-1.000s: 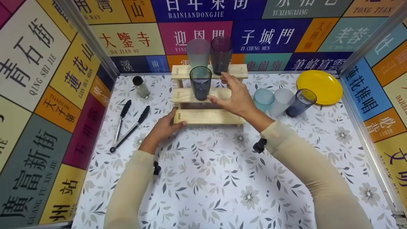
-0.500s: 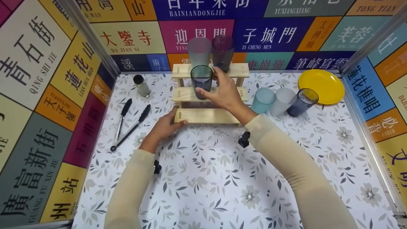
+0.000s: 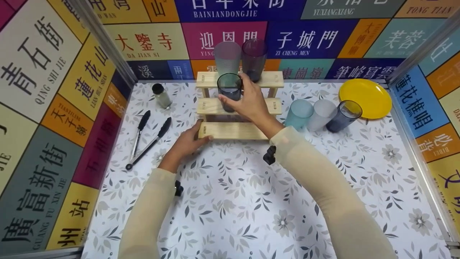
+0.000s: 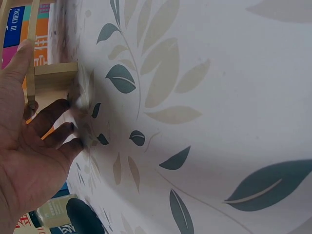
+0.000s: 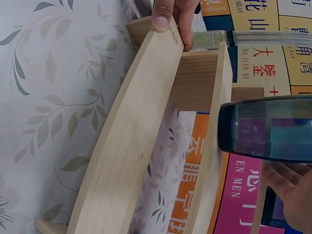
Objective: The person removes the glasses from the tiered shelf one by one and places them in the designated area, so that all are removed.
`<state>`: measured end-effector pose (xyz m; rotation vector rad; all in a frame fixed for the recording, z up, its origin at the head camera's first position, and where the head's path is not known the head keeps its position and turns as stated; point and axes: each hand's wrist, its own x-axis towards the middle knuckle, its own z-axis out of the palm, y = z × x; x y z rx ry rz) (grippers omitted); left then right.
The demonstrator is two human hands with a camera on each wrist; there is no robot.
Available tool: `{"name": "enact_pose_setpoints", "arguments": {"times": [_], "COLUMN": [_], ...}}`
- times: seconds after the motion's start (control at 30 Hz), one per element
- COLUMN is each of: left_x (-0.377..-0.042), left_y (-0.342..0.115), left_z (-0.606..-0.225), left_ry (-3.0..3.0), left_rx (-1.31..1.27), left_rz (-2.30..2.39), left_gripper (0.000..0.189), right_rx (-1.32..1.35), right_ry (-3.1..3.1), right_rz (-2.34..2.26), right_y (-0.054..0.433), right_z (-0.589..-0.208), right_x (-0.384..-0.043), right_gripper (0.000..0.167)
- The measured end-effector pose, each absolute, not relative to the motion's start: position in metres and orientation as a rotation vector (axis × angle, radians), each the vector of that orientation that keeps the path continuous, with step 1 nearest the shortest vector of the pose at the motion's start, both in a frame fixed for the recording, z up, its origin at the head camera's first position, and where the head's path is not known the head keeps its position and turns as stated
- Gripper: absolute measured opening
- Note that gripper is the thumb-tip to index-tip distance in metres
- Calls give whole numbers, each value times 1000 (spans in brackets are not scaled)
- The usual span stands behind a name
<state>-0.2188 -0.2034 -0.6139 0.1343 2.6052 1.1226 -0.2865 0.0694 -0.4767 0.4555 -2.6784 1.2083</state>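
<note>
A three-step wooden stand [image 3: 233, 131] stands at the back of the table. My left hand [image 3: 187, 141] holds the left end of its lowest step, thumb [image 5: 162, 22] on top and fingers at the end. On the middle step a dark grey-blue glass [image 3: 228, 83] stands upright. Around it is my right hand [image 3: 253, 100], thumb on the near side and fingers at its right side; the right wrist view shows the glass [image 5: 265, 129] with its base at the step. The top step bears a frosted clear glass [image 3: 227, 59] and a purple glass [image 3: 255, 57].
Right of the stand sit a light-blue glass [image 3: 299, 113], a frosted glass [image 3: 321, 115] and a dark blue glass [image 3: 343, 117], beside a yellow plate [image 3: 366, 99]. On the left lie black-tipped tongs [image 3: 149, 144], with a black-capped jar [image 3: 162, 97] behind them. Printed panels [image 3: 222, 39] enclose the table.
My right hand has moved left from beside the purple glass and closed around the dark glass on the middle step. The left hand has stayed on the stand.
</note>
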Motion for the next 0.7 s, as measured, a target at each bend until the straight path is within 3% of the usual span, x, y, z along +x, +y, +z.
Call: {"name": "enact_pose_setpoints", "arguments": {"times": [0.7], "left_x": [-216], "left_y": [-202], "left_z": [-612], "left_ry": [2605], "left_rx": [103], "left_rz": [1161], "left_gripper": [106], "right_rx": [374], "right_ry": [-2729], "right_rz": [1192], "right_y": [63], "right_z": [-474], "right_x": [-287], "right_gripper": [111]}}
